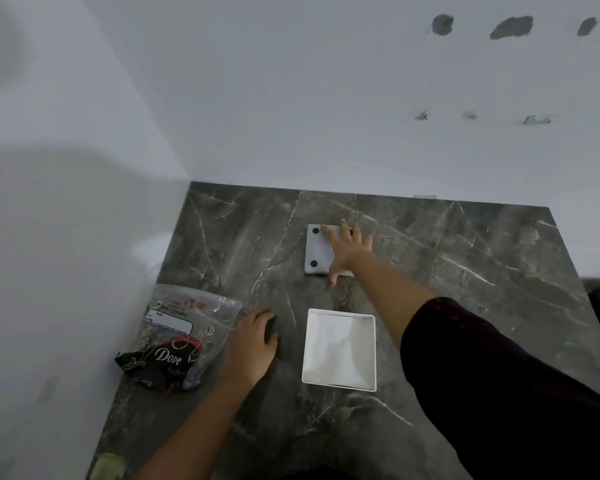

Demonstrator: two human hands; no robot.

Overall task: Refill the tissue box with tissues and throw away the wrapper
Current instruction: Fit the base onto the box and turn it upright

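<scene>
While the right hand (347,244) stretches far across the counter, its fingers are spread wide and lie flat on the white panel (321,249), palm down, nothing gripped. That panel is a flat square lying on the stone with 2 black round pads showing along its left edge, and the thumb hangs off its near edge. A dark sleeve (499,375) covers the right arm from the elbow back. Over on the other side, the left hand (255,344) rests on the dark marble counter (465,271), fingers curled loosely downward, holding nothing. Just beside it, to the left, lies the tissue wrapper (174,337), a crumpled clear and black plastic pack with "Dove" printed on it, pushed up near the white wall (66,237). Between the 2 arms sits the tissue box (339,349), a white square shell with its open side up, and its inside shows only white. It stands on the counter nearer than the panel, apart from both hands and from the wrapper.
</scene>
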